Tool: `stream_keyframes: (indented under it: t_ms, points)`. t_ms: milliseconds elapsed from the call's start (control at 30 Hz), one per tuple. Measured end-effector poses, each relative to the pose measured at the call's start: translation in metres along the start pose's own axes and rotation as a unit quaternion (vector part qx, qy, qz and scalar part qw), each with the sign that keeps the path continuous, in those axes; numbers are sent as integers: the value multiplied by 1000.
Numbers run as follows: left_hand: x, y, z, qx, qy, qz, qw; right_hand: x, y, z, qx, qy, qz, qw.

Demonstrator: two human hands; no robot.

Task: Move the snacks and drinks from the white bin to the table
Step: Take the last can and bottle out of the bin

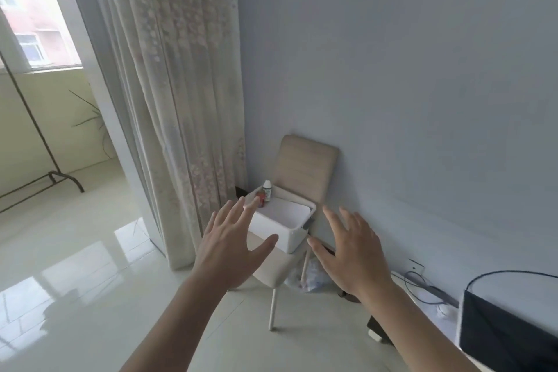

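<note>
1. Left hand (229,246) is reaching forward with fingers straight and spread and the thumb out to the side. It is holding nothing. In this view its fingertips are overlapping the near left corner of the white bin (291,237), and whether they are touching it cannot be told.
2. Right hand (350,254) is reaching forward in the same way, palm down and fingers fanned wide, with nothing in it. It is hovering just right of the bin, its thumb pointing toward the bin's right corner.
3. The bin is sitting on the seat of a beige chair (305,166), between the two hands. The chair is standing against the grey wall (422,69).
4. A small bottle with a white cap (267,190) is standing upright at the bin's far left corner. Its label is showing green and red marks, but the writing is too small to read.
5. A shorter red item (261,199) is standing just beside the bottle, nearer the left fingertips. No brand can be made out.
6. A crumpled plastic bag (314,276) is lying on the floor under the chair.
7. A patterned curtain (181,84) is hanging left of the chair, down to the glossy tiled floor (75,266).
8. A metal clothes rack (39,142) is standing far left, below a window (30,9).
9. A black object (507,332) with a dark cable (513,273) arching over it is showing at the lower right.
</note>
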State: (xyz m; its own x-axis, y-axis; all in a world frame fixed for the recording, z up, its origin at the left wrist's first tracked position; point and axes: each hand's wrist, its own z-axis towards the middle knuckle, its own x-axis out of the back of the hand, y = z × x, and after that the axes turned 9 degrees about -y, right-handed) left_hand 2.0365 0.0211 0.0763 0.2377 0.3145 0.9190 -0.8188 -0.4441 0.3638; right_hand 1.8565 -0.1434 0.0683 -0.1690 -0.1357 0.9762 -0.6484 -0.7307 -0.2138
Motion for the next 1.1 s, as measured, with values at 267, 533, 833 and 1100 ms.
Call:
stream_keyframes:
  t_ms: [267, 533, 833, 1100]
  points:
    - [-36, -21, 75, -3, -38, 12, 999, -37, 21, 75, -15, -6, 53, 998]
    - [-65, -44, 190, 30, -52, 27, 998, -66, 48, 203, 26, -23, 110, 993]
    - [-83, -51, 308, 53, -38, 30, 997, -58, 84, 331, 66, -17, 157, 985]
    - [-115, -84, 371, 76, -46, -19, 996, -84, 101, 405, 60, -43, 202, 977]
